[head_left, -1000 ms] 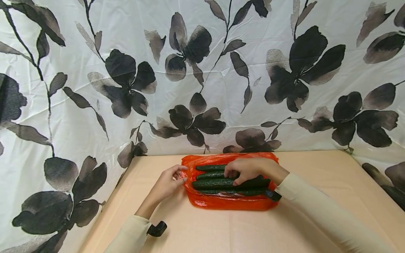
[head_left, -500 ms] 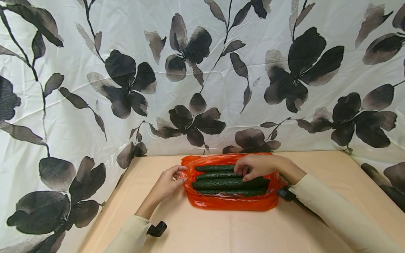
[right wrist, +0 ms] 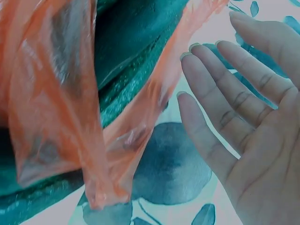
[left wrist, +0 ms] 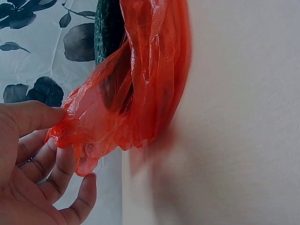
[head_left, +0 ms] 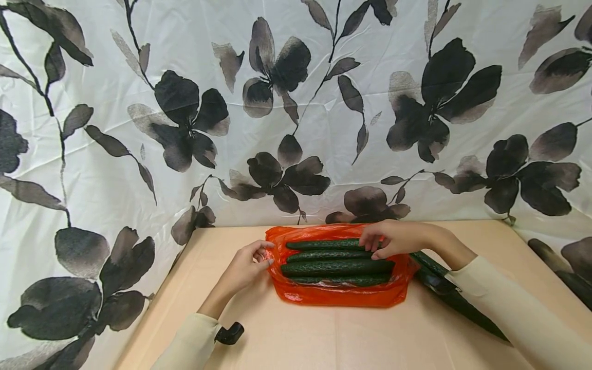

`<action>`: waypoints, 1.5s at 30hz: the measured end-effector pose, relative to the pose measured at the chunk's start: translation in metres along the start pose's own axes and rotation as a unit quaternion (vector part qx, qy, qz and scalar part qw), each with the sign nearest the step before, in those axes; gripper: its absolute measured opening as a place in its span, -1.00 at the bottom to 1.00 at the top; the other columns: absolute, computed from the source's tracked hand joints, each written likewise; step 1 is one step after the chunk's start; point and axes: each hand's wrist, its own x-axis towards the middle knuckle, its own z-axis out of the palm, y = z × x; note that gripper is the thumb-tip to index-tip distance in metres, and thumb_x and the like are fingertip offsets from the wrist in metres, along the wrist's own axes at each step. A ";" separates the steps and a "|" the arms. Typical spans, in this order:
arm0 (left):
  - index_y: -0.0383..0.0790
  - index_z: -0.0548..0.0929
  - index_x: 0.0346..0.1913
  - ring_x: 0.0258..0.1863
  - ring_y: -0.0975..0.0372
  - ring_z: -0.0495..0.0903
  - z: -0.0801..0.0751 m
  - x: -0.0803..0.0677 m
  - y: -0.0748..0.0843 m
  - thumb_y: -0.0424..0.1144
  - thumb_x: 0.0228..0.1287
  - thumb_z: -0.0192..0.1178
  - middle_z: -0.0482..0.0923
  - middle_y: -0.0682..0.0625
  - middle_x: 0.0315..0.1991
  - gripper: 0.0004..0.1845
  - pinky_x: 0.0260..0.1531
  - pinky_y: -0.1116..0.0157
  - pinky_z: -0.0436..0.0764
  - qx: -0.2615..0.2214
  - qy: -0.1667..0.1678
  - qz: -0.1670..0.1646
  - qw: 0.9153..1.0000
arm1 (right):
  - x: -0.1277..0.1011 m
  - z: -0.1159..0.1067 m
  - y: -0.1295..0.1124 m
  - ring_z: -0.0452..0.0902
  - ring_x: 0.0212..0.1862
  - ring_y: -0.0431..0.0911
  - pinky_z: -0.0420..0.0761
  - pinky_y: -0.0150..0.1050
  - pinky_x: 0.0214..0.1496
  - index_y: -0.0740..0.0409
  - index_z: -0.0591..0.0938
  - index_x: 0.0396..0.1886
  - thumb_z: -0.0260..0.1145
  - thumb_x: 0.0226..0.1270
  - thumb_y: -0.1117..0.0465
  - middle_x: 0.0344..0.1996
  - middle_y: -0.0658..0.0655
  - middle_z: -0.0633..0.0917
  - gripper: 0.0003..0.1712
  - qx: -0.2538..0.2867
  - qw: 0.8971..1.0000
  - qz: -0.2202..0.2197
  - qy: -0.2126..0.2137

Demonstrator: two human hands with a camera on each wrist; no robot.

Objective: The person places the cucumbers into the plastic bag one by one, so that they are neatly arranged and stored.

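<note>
A red plastic bag [head_left: 342, 296] lies on the table with several long dark green cucumbers [head_left: 336, 267] lined up side by side in its opening. My left hand [head_left: 250, 264] pinches the bag's left end; in the left wrist view the thumb and fingers hold the crumpled red plastic [left wrist: 89, 119]. Over the bag's right end is my right hand [head_left: 400, 239], its fingers loosely bent and holding nothing. The right wrist view has this hand [right wrist: 248, 108] beside the bag, apart from it. Another cucumber [head_left: 467, 308] lies outside the bag, partly hidden under my right forearm.
The pale peach table [head_left: 333, 339] runs back to a white cloth [head_left: 351, 174] printed with dark flowers, which hangs just behind the bag. A small black device [head_left: 229, 333] sits on my left wrist.
My right hand has drawn back to the right along the cucumbers, and the cucumber outside the bag has come into sight beneath the forearm. My left hand has stayed at the bag's left end.
</note>
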 end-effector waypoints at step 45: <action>-0.32 0.65 0.11 -0.35 0.20 0.51 -0.001 0.002 0.000 -0.46 0.22 0.36 0.57 0.01 -0.33 -0.62 -0.37 0.37 0.50 0.001 -0.003 -0.004 1.000 | -0.119 -0.004 0.067 0.65 -0.08 -0.19 0.66 -0.28 -0.01 0.22 0.49 0.27 0.38 0.39 0.18 -0.08 0.10 0.64 -0.48 0.012 0.993 0.063 0.099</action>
